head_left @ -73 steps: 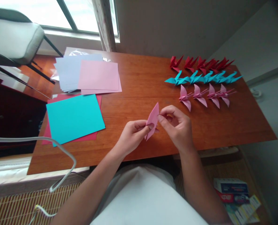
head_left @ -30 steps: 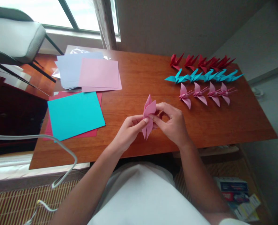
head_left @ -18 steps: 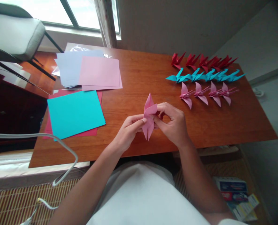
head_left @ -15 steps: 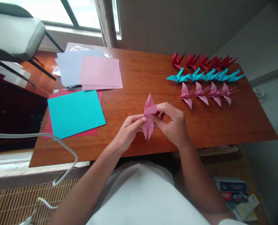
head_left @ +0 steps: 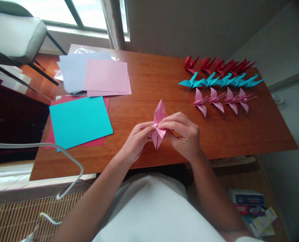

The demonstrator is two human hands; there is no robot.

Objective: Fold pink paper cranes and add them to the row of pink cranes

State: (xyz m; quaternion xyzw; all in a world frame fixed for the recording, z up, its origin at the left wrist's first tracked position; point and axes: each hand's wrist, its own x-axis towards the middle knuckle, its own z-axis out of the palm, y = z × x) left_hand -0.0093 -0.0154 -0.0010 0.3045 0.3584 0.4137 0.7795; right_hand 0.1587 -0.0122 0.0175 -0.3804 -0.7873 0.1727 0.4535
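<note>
A partly folded pink origami paper is held above the near edge of the wooden table, with one point upward and two narrow points downward. My left hand pinches its left side, the thumb lying on the front near the middle. From the right, my right hand grips it too, fingers over the front at the centre fold and thumb lower down. The fingertips behind the paper are partly hidden.
Folded cranes stand in rows at the right: red, blue and pink. To the left lie blue sheets over red ones, with pink sheets and pale sheets behind. A white cable crosses the lower left.
The pink flap that stuck out toward the right now lies down across the middle. My right fingers have moved left and over the paper's centre. My left hand keeps its hold.
</note>
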